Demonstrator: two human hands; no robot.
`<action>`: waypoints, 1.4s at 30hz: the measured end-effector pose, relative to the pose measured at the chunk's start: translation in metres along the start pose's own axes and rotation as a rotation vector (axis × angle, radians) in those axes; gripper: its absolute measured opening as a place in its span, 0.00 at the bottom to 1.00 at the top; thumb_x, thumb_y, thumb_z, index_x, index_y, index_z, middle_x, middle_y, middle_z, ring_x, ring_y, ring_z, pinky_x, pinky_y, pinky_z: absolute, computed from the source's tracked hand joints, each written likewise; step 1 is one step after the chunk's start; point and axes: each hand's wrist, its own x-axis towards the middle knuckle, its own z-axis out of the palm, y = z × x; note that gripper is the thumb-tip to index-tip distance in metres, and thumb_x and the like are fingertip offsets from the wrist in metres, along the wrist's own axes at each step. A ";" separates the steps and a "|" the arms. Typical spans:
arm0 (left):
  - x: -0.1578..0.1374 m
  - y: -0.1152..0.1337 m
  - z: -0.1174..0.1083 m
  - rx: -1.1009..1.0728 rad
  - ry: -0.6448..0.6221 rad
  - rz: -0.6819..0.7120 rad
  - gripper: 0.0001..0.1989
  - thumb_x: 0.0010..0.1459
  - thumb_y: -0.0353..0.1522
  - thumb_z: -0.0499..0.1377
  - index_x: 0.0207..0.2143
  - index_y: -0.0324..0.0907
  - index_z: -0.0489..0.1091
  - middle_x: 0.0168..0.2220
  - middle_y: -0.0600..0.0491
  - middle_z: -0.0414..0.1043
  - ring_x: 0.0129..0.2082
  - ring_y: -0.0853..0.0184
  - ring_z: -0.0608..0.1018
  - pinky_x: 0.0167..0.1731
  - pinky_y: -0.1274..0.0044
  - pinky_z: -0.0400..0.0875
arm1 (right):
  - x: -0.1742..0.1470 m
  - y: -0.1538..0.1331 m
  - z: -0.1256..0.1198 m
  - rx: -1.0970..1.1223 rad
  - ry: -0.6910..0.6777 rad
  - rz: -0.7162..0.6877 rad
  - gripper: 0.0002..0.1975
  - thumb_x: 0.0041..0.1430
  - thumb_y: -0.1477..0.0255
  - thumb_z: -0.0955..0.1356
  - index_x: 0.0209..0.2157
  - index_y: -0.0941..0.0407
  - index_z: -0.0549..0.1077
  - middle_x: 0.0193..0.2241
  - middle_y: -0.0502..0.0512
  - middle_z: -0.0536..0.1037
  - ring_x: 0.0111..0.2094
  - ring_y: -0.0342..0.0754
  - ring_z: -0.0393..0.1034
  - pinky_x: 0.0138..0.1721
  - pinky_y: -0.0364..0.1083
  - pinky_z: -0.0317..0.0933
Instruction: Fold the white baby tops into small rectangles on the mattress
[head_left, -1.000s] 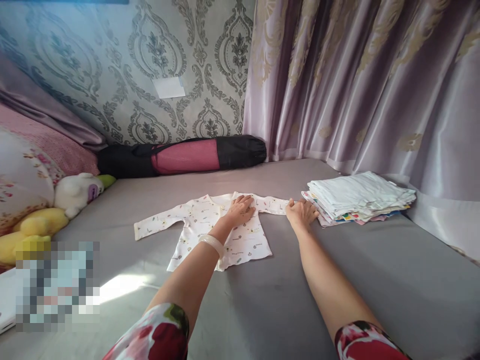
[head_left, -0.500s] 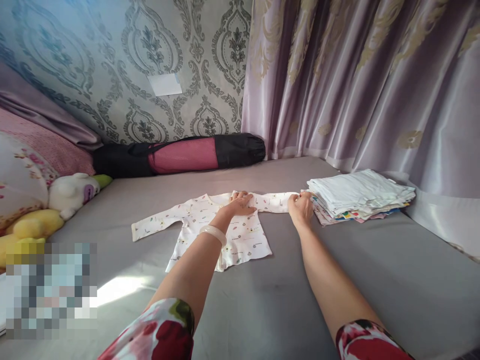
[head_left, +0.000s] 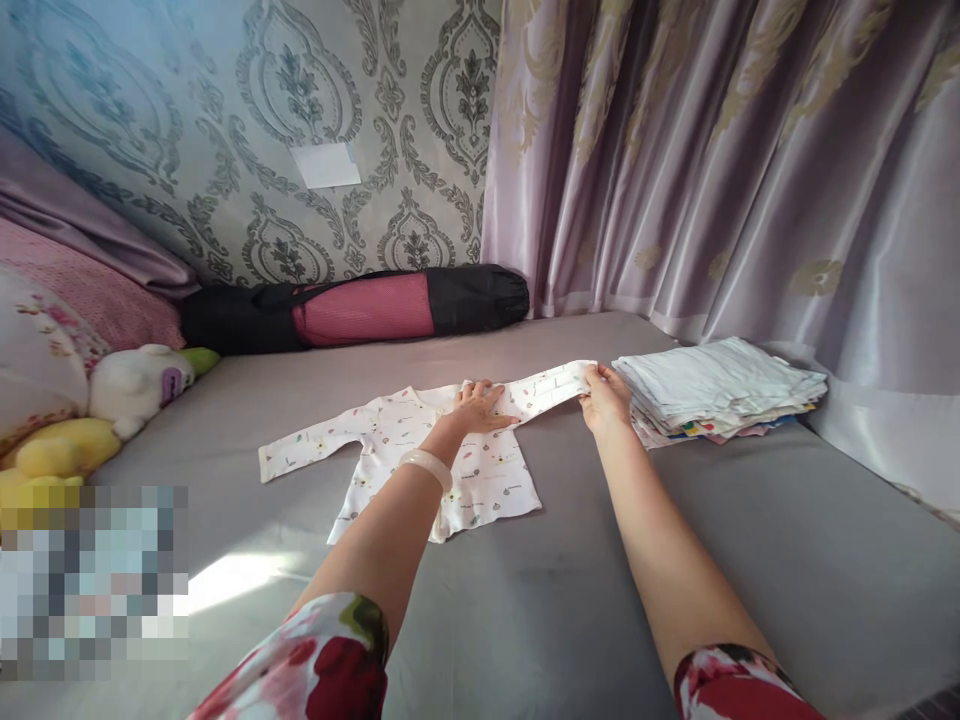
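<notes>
A small white baby shirt (head_left: 390, 440) with a scattered print lies spread on the grey sheet, its left sleeve stretched out flat. My left hand (head_left: 481, 408) rests on the upper chest of the shirt, fingers spread and pressing the cloth down. At the end of the right sleeve, my right hand (head_left: 606, 398) pinches the cuff between thumb and fingers. That sleeve is raised a little off the sheet and pulled taut. My left forearm hides part of the shirt's front.
Just right of my right hand is a stack of folded clothes (head_left: 724, 385). A black and pink rolled bag (head_left: 364, 305) lies along the wall. Plush toys (head_left: 135, 385) sit at the left, near a blurred-out patch. A lilac curtain (head_left: 675, 170) hangs behind the stack.
My right hand has turned and lifted the sleeve end slightly upward, so the sleeve now slants up off the sheet. My left hand stays on the shirt's chest.
</notes>
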 end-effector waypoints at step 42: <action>-0.116 -0.088 0.002 -0.109 0.454 -0.120 0.27 0.62 0.31 0.48 0.64 0.43 0.51 0.57 0.45 0.68 0.59 0.59 0.68 0.58 0.64 0.62 | -0.122 0.105 0.128 -0.972 -0.470 -0.136 0.10 0.59 0.70 0.65 0.43 0.52 0.72 0.40 0.51 0.79 0.39 0.47 0.74 0.36 0.42 0.67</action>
